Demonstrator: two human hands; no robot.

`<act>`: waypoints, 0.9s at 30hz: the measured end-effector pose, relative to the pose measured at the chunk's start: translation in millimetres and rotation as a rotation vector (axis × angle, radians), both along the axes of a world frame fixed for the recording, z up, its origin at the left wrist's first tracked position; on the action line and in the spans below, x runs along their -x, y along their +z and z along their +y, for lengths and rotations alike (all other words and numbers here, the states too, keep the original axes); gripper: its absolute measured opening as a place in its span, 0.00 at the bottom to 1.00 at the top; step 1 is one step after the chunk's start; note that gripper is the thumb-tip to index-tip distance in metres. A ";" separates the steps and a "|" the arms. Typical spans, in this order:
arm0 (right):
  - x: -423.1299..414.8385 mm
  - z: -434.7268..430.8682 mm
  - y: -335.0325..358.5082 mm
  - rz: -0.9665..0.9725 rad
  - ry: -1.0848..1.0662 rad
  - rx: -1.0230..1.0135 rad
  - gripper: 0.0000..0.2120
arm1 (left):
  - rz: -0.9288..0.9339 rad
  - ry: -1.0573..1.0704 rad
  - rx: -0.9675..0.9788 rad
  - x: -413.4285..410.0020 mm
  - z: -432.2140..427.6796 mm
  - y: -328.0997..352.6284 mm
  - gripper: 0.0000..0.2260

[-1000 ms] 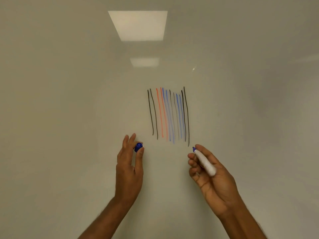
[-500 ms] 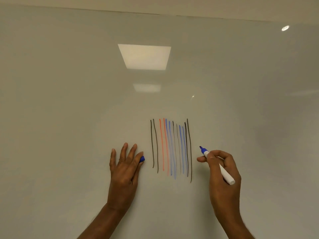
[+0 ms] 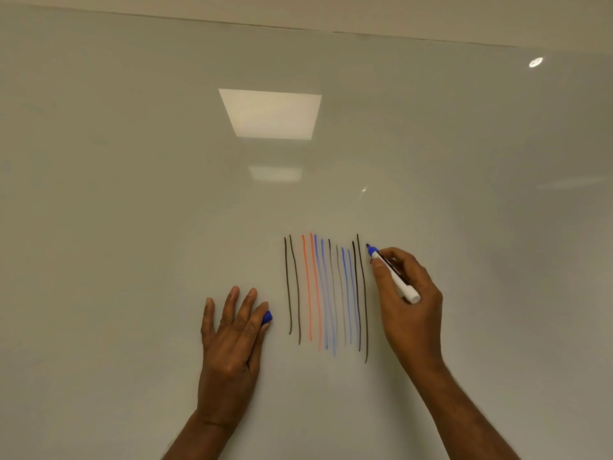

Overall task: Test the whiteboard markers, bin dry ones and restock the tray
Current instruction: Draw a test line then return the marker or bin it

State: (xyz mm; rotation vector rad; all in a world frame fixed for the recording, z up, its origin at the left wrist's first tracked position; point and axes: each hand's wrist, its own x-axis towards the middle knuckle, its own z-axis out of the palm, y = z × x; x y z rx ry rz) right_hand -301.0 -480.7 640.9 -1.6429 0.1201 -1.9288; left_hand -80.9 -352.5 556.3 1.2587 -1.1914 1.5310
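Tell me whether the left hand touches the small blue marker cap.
Touching: head view shows the left hand pinching the small blue marker cap.

You hold a marker (image 3: 394,277) in your right hand (image 3: 409,313): white barrel, blue tip and collar, dark print along the side. The cap (image 3: 267,317) at your left hand (image 3: 232,340): solid blue. The strokes (image 3: 327,293), left to right: two black, two orange-red, two blue, two grey, two blue, two black. The whiteboard (image 3: 132,244): glossy, pale grey-white.

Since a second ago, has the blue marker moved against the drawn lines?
Yes. The blue marker rose: its tip went from below the rightmost black line's bottom end to beside its top end.
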 end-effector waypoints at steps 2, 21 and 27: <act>3.6 1.8 -19.4 0.001 -0.016 0.009 0.09 | 0.000 -0.002 0.005 1.2 0.2 0.8 0.18; 10.7 9.5 -1.5 -0.002 -0.061 0.047 0.12 | 0.012 0.005 -0.007 0.8 1.2 -0.5 0.18; 13.9 8.9 -43.5 0.057 -0.161 0.071 0.10 | 0.014 -0.005 -0.005 0.7 2.5 -4.4 0.18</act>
